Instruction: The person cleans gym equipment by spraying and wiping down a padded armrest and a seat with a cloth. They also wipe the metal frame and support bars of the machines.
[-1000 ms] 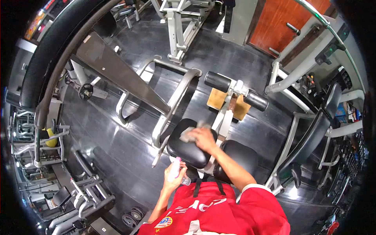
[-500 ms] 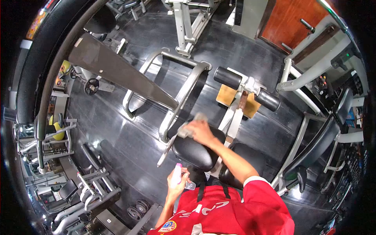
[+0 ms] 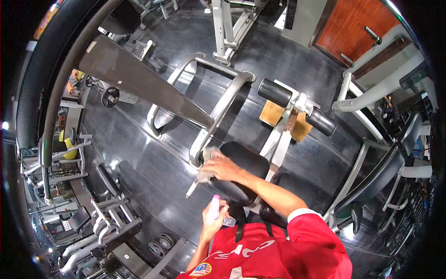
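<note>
Wiping step in hand, by the look of it. Right hand (image 3: 224, 167) pressed flat-ish over a grey cloth (image 3: 206, 163), fingers curled on it, at the near-left edge of the black seat pad (image 3: 241, 172) — cloth draped partly over the rim and toward the metal frame bar (image 3: 218, 116) just beyond the fingers. Left hand (image 3: 214, 218) closed round a spray bottle (image 3: 214, 208) with a pink top, held upright close to the body, below the seat and clear of it. Next move, as a guess: carry the cloth across the rest of the pad toward the far right side, keeping pressure even; bottle needing only a lift and a squeeze if more fluid wanted. Around: thin lever (image 3: 194, 186) sticking out just left of the cloth — likely to snag it; second black pad (image 3: 290, 186) right of the forearm; two roller pads (image 3: 297, 107) and a wooden board (image 3: 278, 116) farther out past the seat; long inclined bench (image 3: 139, 79) well off to the left; orange door (image 3: 353, 25) far ahead to the right. Floor dark, glossy.
</note>
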The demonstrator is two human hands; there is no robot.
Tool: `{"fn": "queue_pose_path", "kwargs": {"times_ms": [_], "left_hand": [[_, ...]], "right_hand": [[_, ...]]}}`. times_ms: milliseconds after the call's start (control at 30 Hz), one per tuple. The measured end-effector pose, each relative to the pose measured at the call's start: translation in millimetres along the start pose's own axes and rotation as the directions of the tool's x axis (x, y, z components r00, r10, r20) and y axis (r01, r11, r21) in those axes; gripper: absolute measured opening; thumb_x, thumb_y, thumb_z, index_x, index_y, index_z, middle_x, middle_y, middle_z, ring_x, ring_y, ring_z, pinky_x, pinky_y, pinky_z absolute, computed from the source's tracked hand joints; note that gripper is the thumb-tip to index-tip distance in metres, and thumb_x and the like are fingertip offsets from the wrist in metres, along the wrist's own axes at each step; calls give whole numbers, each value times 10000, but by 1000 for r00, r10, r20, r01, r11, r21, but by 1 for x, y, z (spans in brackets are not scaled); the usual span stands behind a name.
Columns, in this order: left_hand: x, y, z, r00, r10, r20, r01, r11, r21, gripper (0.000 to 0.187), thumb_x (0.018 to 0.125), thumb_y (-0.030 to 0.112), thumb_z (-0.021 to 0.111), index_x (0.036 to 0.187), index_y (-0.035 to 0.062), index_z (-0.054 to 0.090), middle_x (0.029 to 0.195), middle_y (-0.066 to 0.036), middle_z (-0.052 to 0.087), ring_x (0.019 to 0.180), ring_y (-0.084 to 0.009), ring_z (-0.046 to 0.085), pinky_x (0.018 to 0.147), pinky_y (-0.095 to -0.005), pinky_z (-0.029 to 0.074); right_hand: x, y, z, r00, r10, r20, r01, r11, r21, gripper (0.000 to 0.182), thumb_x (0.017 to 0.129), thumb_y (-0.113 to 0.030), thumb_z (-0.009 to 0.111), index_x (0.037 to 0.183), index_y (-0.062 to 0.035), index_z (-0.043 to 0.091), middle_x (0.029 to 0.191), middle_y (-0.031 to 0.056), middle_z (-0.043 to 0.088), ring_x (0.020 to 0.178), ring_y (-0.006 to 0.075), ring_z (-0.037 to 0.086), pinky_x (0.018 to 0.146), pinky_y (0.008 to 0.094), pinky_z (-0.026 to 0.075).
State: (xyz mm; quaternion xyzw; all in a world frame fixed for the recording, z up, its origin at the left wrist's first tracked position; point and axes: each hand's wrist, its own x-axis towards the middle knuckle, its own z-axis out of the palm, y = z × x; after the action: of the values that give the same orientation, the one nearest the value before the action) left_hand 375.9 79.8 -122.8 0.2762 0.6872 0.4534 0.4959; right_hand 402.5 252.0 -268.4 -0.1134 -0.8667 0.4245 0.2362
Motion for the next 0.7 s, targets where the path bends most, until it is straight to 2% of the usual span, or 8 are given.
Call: {"fn": "queue_pose_path", "kwargs": {"times_ms": [133, 233, 333, 400, 433, 500, 600, 700], "left_hand": [[-3, 1, -4, 1000, 21, -17, -21, 1000, 9, 162, 848, 15, 577, 990, -52, 540, 800, -88, 598, 588, -133, 600, 547, -256, 492], [-11, 0, -7, 999, 0, -39, 1, 999, 32, 156, 847, 12, 576, 985, -52, 539, 805, -92, 601, 591, -139, 606, 549, -260, 495], [-17, -5, -13, 998, 4, -67, -1, 999, 52, 154, 847, 11, 577, 984, -48, 537, 815, -96, 606, 590, -145, 610, 549, -266, 499], [-20, -7, -15, 998, 6, -59, -2, 997, 72, 163, 838, 1, 563, 990, -53, 533, 823, -123, 593, 587, -187, 613, 545, -300, 518], [-22, -10, -16, 998, 8, -67, -4, 999, 54, 160, 838, -5, 559, 988, -55, 532, 824, -124, 595, 586, -187, 614, 545, -301, 518], [-22, -12, -16, 997, 5, -71, -2, 999, 45, 160, 839, -6, 558, 989, -55, 532, 825, -124, 595, 585, -186, 615, 546, -300, 518], [-25, -12, -16, 998, -1, -69, 3, 1000, 24, 169, 844, 9, 578, 997, -50, 533, 816, -111, 603, 590, -167, 613, 546, -283, 509], [-23, -12, -15, 998, -3, -57, 3, 1000, 7, 182, 848, 23, 597, 1004, -47, 535, 804, -101, 610, 596, -148, 610, 548, -267, 502]], "right_hand": [[23, 56, -19, 874, 472, 113, -421, 853, -308, 331, 745, -148, 561, 1052, -256, 623, 985, 63, 643, 948, 269, 602, 860, 404, 422], [28, 102, -21, 698, 698, 163, -703, 710, -32, 312, 796, -264, 532, 1094, -202, 598, 1055, 102, 636, 993, 304, 595, 826, 408, 455], [20, 165, 2, 580, 760, 293, -809, 578, 101, 372, 805, -317, 534, 1122, -129, 582, 1083, 117, 631, 1017, 273, 591, 839, 372, 453], [-14, 254, 65, 770, 556, 312, -630, 589, 506, 385, 846, -239, 493, 1187, -67, 552, 1090, 83, 638, 956, 208, 615, 852, 325, 460], [-7, 195, 9, 577, 701, 419, -816, 469, 339, 380, 838, -220, 497, 1168, -45, 565, 1056, 55, 641, 915, 159, 602, 831, 305, 469], [-35, 231, 28, 489, 735, 471, -872, 417, 255, 347, 809, -228, 506, 1124, -113, 596, 962, 46, 660, 799, 180, 625, 690, 325, 485], [-101, 233, 7, 548, 621, 561, -821, 268, 505, 381, 813, -199, 489, 1169, -89, 573, 1009, 67, 647, 855, 165, 614, 702, 320, 480], [-93, 133, -56, 467, 773, 430, -855, 272, 441, 435, 823, -189, 477, 1233, -50, 527, 1120, 118, 612, 980, 201, 597, 779, 324, 478]]}}
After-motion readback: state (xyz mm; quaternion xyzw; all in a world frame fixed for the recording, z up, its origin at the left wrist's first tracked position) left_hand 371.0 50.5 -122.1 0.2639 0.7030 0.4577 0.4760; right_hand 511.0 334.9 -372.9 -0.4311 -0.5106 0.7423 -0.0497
